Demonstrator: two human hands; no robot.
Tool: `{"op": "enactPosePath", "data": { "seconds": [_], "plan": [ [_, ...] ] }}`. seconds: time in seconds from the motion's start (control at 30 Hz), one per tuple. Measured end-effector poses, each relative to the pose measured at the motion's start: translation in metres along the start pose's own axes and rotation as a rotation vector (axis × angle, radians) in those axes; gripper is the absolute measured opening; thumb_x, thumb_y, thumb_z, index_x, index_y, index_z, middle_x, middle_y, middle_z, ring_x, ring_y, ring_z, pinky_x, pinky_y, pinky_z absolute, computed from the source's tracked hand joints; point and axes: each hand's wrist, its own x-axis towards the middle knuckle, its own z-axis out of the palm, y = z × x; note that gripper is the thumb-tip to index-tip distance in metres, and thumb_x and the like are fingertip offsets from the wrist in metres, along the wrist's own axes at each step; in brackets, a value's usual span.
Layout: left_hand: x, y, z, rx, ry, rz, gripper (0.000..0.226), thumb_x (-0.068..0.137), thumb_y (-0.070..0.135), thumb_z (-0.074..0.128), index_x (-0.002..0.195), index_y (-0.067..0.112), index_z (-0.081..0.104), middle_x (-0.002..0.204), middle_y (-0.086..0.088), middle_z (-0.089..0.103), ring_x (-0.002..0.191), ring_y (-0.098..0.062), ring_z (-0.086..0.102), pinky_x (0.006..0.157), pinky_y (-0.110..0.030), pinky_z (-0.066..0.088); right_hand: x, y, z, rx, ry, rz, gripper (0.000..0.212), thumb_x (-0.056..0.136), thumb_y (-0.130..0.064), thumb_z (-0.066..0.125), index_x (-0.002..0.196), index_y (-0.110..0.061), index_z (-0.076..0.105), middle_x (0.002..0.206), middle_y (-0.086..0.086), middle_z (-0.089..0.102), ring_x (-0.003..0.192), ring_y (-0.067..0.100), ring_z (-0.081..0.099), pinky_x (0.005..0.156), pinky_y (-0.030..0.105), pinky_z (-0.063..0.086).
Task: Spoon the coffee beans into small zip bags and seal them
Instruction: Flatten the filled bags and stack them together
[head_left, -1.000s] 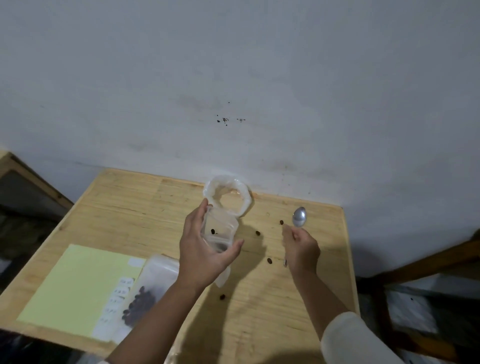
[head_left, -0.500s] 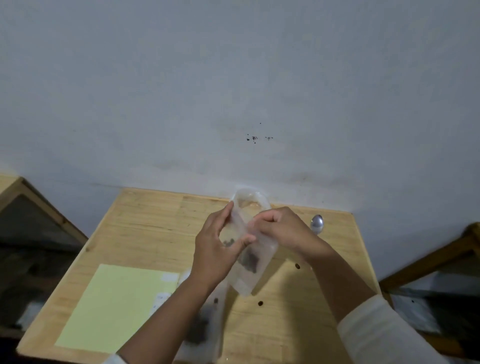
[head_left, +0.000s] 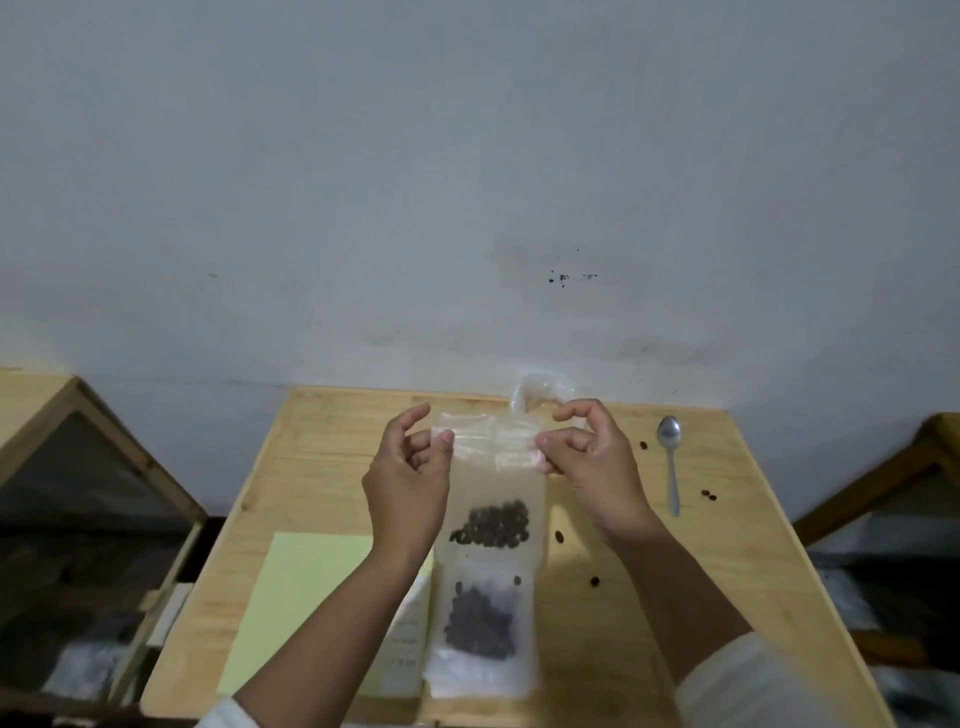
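Observation:
I hold a small clear zip bag (head_left: 493, 483) upright above the wooden table (head_left: 322, 467), with dark coffee beans (head_left: 493, 525) settled at its bottom. My left hand (head_left: 410, 483) pinches the left end of its zip strip. My right hand (head_left: 592, 467) pinches the right end. A second zip bag with beans (head_left: 480, 629) lies flat on the table below it. The metal spoon (head_left: 670, 457) lies on the table to the right, away from both hands. A clear plastic bag (head_left: 540, 392) stands behind my hands at the table's far edge.
A pale green sheet (head_left: 306, 597) with a white label strip lies at the table's front left. Loose beans (head_left: 707, 494) are scattered on the right part of the table. Wooden frames (head_left: 104, 441) stand at both sides, and a grey wall rises behind.
My right hand left the spoon on the table and came to the bag. Both hands now pinch the bag's top ends and hold it flat and upright.

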Motion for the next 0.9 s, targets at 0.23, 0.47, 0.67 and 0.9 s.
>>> {"op": "enactPosePath", "data": {
  "seconds": [0.23, 0.47, 0.67, 0.9],
  "plan": [
    [0.013, -0.001, -0.025, 0.103, -0.188, 0.076, 0.016, 0.084, 0.021, 0.068, 0.087, 0.035, 0.064, 0.05, 0.009, 0.036, 0.059, -0.027, 0.046, 0.053, -0.019, 0.035, 0.007, -0.012, 0.02, -0.077, -0.156, -0.103, 0.005, 0.082, -0.005, 0.067, 0.084, -0.01, 0.067, 0.08, 0.004, 0.063, 0.074, 0.011, 0.057, 0.062, 0.017, 0.05],
    [0.02, 0.003, -0.033, 0.099, -0.094, 0.031, 0.02, 0.085, 0.014, 0.065, 0.075, 0.031, 0.068, 0.063, 0.005, 0.067, 0.066, -0.018, 0.063, 0.057, -0.013, 0.043, 0.025, -0.009, 0.042, -0.077, -0.187, -0.1, 0.015, 0.08, -0.004, 0.069, 0.076, -0.019, 0.068, 0.076, -0.003, 0.065, 0.072, 0.008, 0.058, 0.068, 0.02, 0.049],
    [0.022, 0.002, -0.047, 0.183, -0.16, 0.03, 0.011, 0.082, 0.022, 0.069, 0.08, 0.033, 0.07, 0.068, 0.009, 0.067, 0.06, -0.014, 0.055, 0.056, -0.015, 0.041, 0.027, -0.009, 0.065, -0.138, -0.358, -0.103, 0.008, 0.076, -0.012, 0.074, 0.074, -0.019, 0.073, 0.077, -0.011, 0.07, 0.076, 0.002, 0.062, 0.072, 0.017, 0.05],
    [0.027, 0.0, -0.063, 0.225, -0.157, 0.047, 0.009, 0.079, 0.022, 0.071, 0.075, 0.03, 0.069, 0.067, 0.022, 0.066, 0.055, 0.001, 0.052, 0.055, -0.009, 0.038, 0.02, -0.007, 0.096, -0.059, -0.334, -0.031, 0.004, 0.075, -0.007, 0.074, 0.077, -0.009, 0.071, 0.079, 0.0, 0.069, 0.072, 0.005, 0.061, 0.061, 0.015, 0.05]
  ]
}}
